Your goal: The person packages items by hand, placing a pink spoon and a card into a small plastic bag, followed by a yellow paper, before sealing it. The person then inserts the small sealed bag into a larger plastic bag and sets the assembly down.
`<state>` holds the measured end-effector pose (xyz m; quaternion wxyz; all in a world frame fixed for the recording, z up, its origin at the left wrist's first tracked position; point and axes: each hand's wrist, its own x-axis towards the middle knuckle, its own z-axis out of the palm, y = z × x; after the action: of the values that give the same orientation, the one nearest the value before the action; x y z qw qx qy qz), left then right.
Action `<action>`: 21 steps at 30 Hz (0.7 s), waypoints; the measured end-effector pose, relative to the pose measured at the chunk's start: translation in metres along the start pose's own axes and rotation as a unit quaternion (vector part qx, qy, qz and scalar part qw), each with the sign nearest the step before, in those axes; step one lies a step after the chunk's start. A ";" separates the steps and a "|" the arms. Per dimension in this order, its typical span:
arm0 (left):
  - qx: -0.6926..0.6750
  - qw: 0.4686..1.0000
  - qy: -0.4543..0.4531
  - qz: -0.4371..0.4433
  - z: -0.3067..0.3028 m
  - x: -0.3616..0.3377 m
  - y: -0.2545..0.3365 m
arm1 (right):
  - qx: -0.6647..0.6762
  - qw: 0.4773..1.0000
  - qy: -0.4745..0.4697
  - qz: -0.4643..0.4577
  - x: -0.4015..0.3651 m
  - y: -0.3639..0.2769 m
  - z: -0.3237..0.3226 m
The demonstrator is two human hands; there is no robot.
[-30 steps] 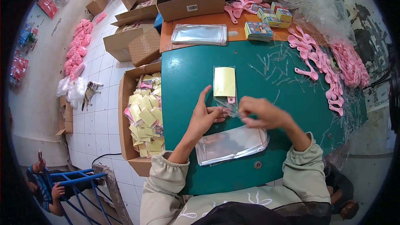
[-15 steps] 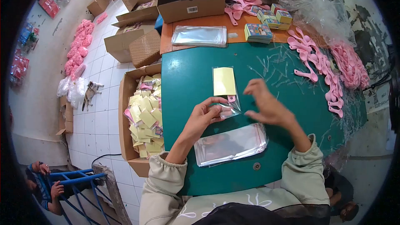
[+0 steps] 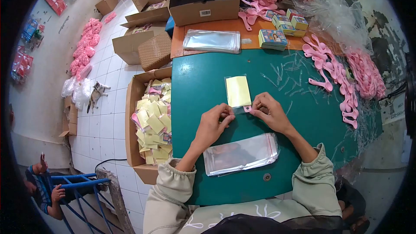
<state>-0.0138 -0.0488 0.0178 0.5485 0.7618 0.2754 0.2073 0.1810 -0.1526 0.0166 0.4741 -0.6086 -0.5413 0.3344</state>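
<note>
A clear plastic packet with a pale yellow card [image 3: 238, 91] lies on the green table, the pink end of a spoon [image 3: 247, 108] showing at its near edge. My left hand [image 3: 216, 122] pinches the packet's near left corner. On the near right corner, beside the pink end, the fingers of my right hand [image 3: 269, 112] are closed. Between my forearms rests a stack of clear plastic bags [image 3: 241, 154].
A carton [image 3: 130, 123] of filled packets stands left of the table. Pink spoons [image 3: 327, 67] and plastic strips lie at the right. Card stacks [image 3: 273, 39] and more bags [image 3: 211, 41] are at the back. A cat [image 3: 97, 95] is on the floor; people sit at both lower corners.
My right hand has come in from the right and closed on the packet's near edge. The packet's near end now looks folded up short. The view has shifted slightly.
</note>
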 end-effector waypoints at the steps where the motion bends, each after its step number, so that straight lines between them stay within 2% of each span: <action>1: -0.003 1.000 0.012 0.002 0.002 -0.001 -0.002 | 0.049 0.998 -0.005 0.029 -0.001 0.006 0.002; 5: 0.032 0.998 0.048 0.017 0.001 -0.001 -0.004 | 0.209 0.968 -0.007 0.141 0.001 0.002 0.008; 9: 0.028 0.998 0.058 -0.022 0.003 -0.001 0.000 | 0.177 0.975 0.027 0.132 0.001 0.002 0.013; 12: -0.016 0.995 0.043 -0.089 0.002 0.002 -0.003 | 0.176 0.974 0.051 0.135 0.001 0.003 0.015; 18: -0.093 0.991 0.066 -0.071 0.005 0.001 -0.006 | 0.225 0.965 0.079 0.112 0.003 0.008 0.018; 21: -0.073 0.994 0.067 -0.044 0.007 0.002 -0.010 | 0.211 0.969 0.070 0.111 0.003 0.008 0.017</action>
<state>-0.0101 -0.0502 0.0065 0.5915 0.6911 0.3292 0.2534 0.1686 -0.1453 0.0034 0.5887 -0.5725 -0.3532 0.4483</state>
